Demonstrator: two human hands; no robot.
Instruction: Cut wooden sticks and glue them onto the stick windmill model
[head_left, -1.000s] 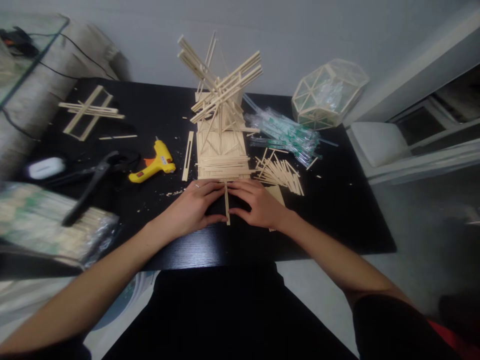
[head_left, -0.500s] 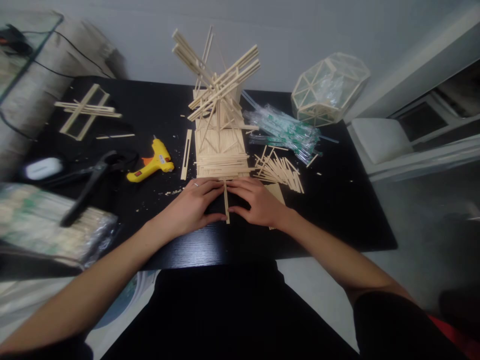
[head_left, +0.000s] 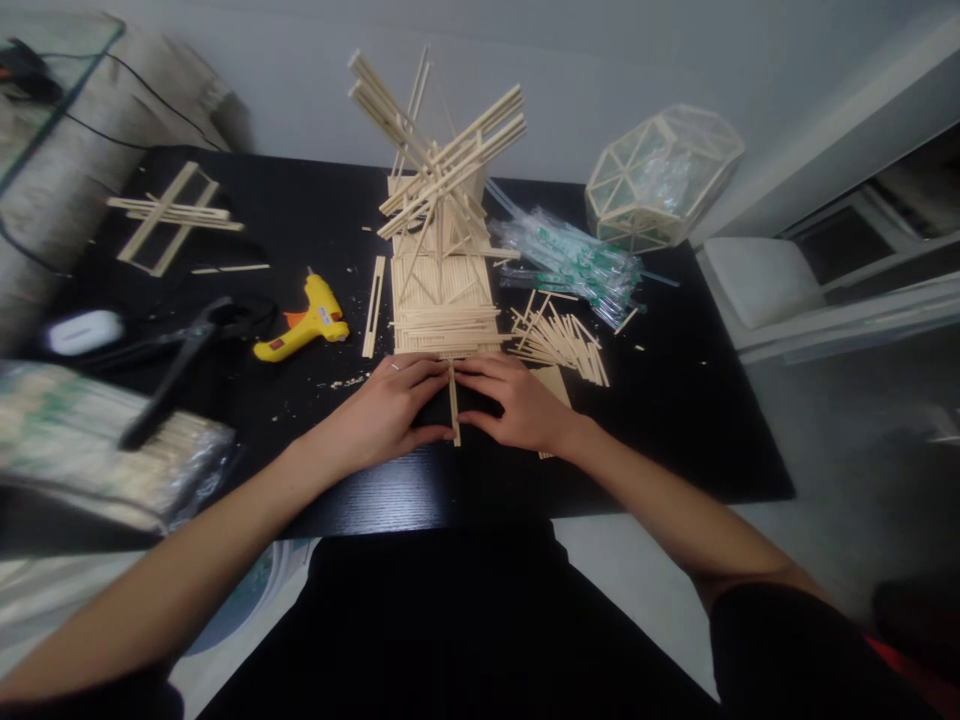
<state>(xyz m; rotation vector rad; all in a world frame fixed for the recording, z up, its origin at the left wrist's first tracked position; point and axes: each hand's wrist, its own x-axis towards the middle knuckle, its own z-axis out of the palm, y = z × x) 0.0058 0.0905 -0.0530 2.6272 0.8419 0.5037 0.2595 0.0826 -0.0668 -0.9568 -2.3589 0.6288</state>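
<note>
My left hand and my right hand meet at a short, narrow strip of wooden sticks that points toward me. Each hand closes on it from its own side, fingertips at the far end and thumb near the close end. Just beyond my fingers stands a windmill model built of pale wooden sticks, with crossed blades at its top. Several loose sticks lie across its base. A small wooden panel rests partly behind my right wrist.
On the black table, a yellow glue gun lies left of the model. Cut sticks and plastic wrappers are on the right, near a geometric frame. Far left are a crossed stick frame and a bagged stick bundle.
Both hands keep the same hold on the strip. Only the camera view has shifted very slightly.
</note>
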